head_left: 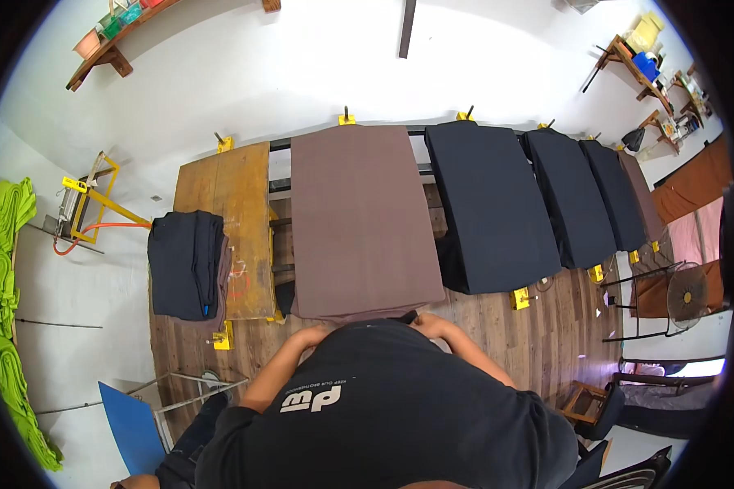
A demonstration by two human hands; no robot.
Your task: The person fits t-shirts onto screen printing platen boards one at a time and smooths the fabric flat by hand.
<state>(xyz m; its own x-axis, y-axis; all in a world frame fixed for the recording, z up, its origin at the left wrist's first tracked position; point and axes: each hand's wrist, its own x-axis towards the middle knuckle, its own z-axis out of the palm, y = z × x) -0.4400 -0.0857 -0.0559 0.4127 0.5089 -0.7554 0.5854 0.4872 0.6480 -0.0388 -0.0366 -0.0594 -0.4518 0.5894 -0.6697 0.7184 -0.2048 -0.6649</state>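
Note:
A brown garment (359, 220) is stretched flat over a long board right in front of me. At its near edge, my right hand (432, 326) has its fingers closed on a dark edge of cloth (408, 316). My left hand (311, 336) is at the left end of that same near edge; its fingers are mostly hidden behind my black shirt (383, 407). Farther right, a black garment (493, 212) covers the neighbouring board.
A bare wooden board (249, 187) stands left, holding a folded dark garment stack (183, 265). More covered boards (575, 204) run right, with yellow clamps (520, 298) at their ends. A fan (687, 297) stands right; green cloth (8, 244) hangs left. Another person's leg (196, 432) shows lower left.

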